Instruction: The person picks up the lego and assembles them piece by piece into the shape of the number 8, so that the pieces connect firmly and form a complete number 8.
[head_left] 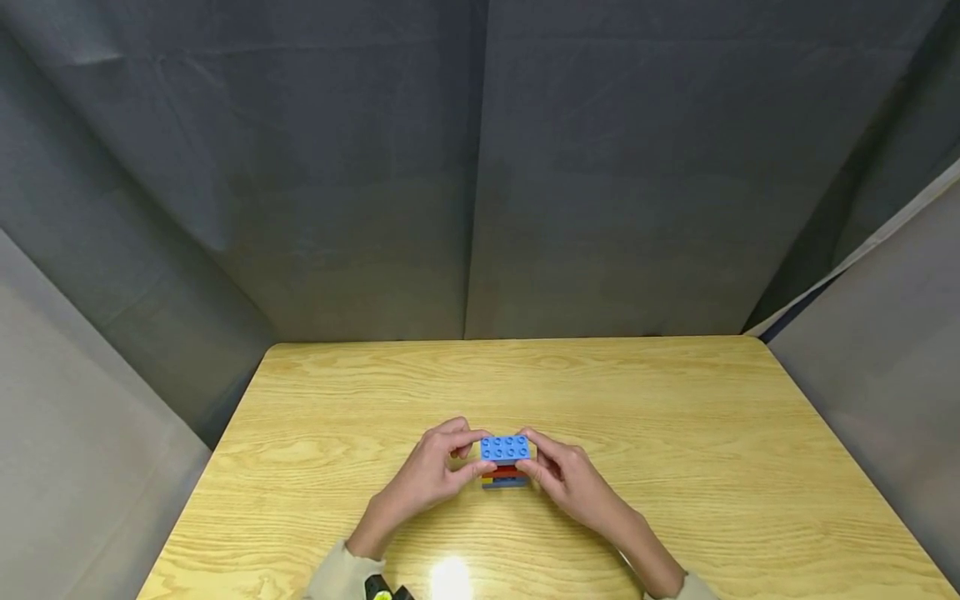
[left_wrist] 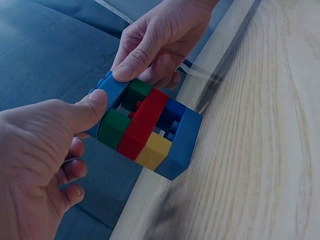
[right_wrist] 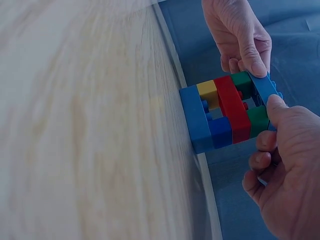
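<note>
A small tower of toy building bricks stands on the table between the hands. A long blue brick (head_left: 505, 448) with studs is on top. Two green bricks (left_wrist: 114, 128) sit beneath it at either end, then a long red brick (left_wrist: 143, 124). Lower down come a yellow brick (right_wrist: 208, 94) and a dark blue brick (right_wrist: 220, 132) with a gap between them, over a long blue bottom brick (right_wrist: 195, 120). The left hand (head_left: 429, 468) pinches one end of the top brick, the right hand (head_left: 573, 487) the other. Whether that brick is fully pressed down, I cannot tell.
The wooden table (head_left: 345, 392) has a light grain and rounded far corners. Dark grey curtains (head_left: 337, 208) hang behind it, with paler cloth (head_left: 885, 350) along the sides. A black object with a yellow-green spot (head_left: 384, 590) shows beside the left sleeve.
</note>
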